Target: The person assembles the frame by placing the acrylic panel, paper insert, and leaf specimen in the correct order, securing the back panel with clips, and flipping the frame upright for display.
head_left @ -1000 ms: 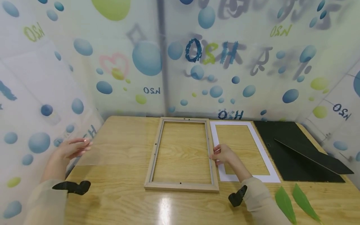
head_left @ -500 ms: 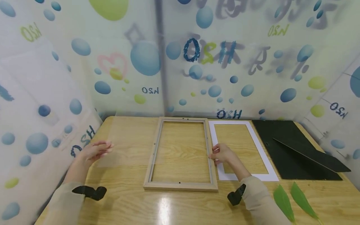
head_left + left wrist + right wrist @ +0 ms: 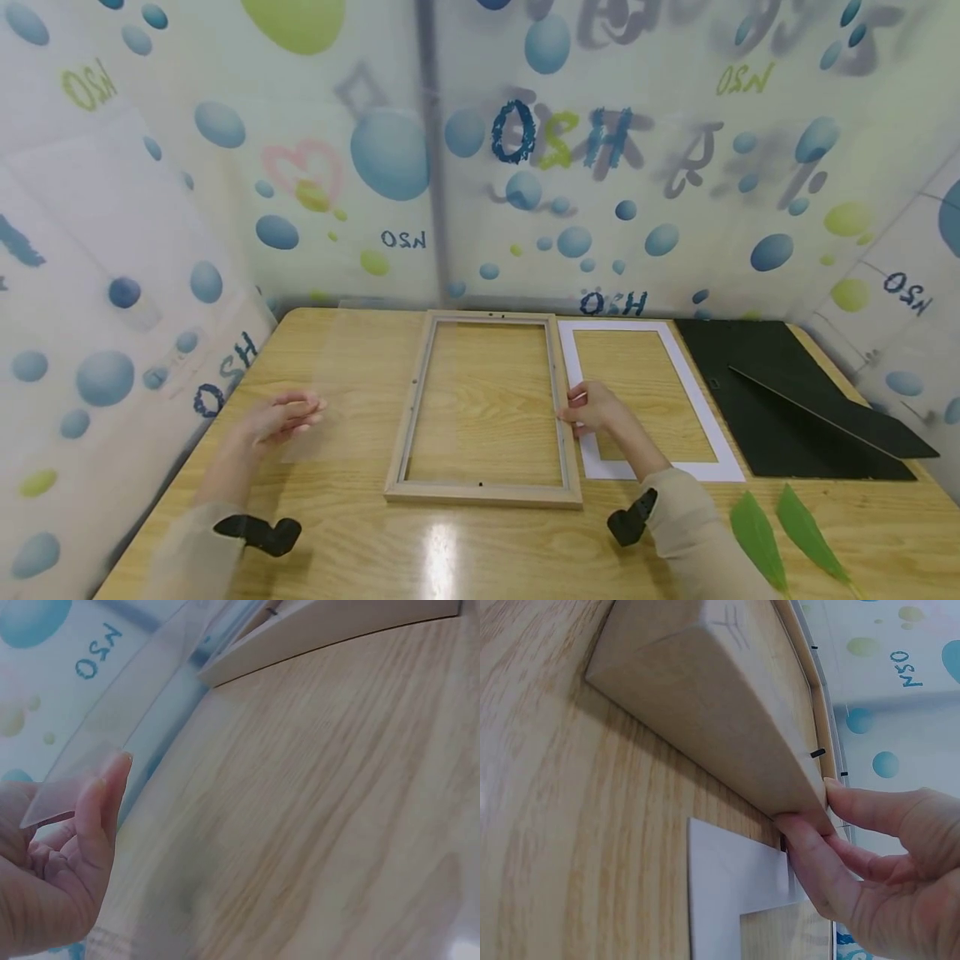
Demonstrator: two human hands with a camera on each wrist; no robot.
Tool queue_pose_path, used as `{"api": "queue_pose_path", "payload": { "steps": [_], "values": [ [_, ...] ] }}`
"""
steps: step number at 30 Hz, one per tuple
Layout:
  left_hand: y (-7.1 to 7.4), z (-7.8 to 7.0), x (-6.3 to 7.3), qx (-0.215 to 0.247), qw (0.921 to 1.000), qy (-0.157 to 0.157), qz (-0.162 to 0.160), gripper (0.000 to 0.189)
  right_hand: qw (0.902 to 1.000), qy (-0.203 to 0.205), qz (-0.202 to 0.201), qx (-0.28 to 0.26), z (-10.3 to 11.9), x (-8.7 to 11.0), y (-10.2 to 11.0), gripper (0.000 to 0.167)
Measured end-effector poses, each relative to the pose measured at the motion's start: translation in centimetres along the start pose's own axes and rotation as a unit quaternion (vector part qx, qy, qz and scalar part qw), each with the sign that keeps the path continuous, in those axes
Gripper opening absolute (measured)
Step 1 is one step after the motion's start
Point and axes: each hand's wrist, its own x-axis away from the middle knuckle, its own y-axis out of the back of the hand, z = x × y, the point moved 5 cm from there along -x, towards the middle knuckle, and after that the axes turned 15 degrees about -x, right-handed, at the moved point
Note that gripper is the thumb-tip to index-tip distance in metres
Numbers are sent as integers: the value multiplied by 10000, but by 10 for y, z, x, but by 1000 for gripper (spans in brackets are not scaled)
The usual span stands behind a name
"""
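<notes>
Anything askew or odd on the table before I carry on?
Nothing looks spilled or broken. Only the black board at the right stands out: its flap sticks up at an angle instead of lying flat, possibly a built-in stand.

A wooden table (image 3: 345, 542), busy
A frame (image 3: 483, 495) between left hand (image 3: 281, 417) and right hand (image 3: 596, 410); white mat (image 3: 705, 472) partly below the right; black board (image 3: 795, 375), two leaves (image 3: 759, 537) farther right.

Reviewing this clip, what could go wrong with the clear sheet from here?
The left hand pinches the clear sheet at one side only, so it might tilt or slip. The sheet could also catch on the small black tabs along the wooden frame, which the right hand holds.
</notes>
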Motion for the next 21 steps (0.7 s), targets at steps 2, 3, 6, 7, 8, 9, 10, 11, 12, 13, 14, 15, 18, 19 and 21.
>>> {"api": "queue_pose_path", "payload": {
  "steps": [2,3,6,7,8,9,10,11,12,13,14,15,18,19,21],
  "values": [
    [-6,-1,-1,-16,10000,-14,54,16,10000,7,0,5,0,0,0,37],
    [-10,-2,-2,-24,9999,-41,107,13,10000,13,-4,4,0,0,1,37],
    [-21,-4,-4,17,9999,-44,155,7,10000,6,-13,-7,-1,0,0,37],
    [-25,-5,-5,11,9998,-62,186,6,10000,-2,-30,-34,-1,0,0,37],
    [-29,-6,-7,7,9998,-85,204,6,10000,2,-28,-50,-1,-1,0,38],
    [-33,-7,-8,6,9997,-90,231,7,10000,9,-26,-69,-2,-1,0,38],
    [-38,-8,-10,7,9997,-90,248,7,10000,15,-25,-81,-2,-1,0,39],
    [-42,-9,-12,-12,9995,-101,287,7,9999,31,-27,-104,-2,-1,0,39],
    [-46,-9,-13,-17,9994,-116,325,8,9999,42,-27,-118,-2,-1,0,40],
    [-50,-10,-15,-28,9992,-144,366,8,9999,57,-32,-132,-3,-2,0,40],
    [-53,-11,-17,-13,9991,-166,391,9,9999,69,-42,-130,-3,-2,0,39],
    [-57,-12,-18,-13,9990,-179,415,10,9999,79,-45,-114,-3,-2,0,39],
    [-63,-14,-21,-13,9988,-252,413,12,9999,94,-60,-123,-2,-1,0,38],
    [-65,-14,-21,-12,9987,-291,419,12,9999,92,-74,-126,-2,-1,0,38],
    [-66,-15,-21,-1,9988,-322,372,12,9999,84,-76,-93,-1,0,0,38]
  ]
}}
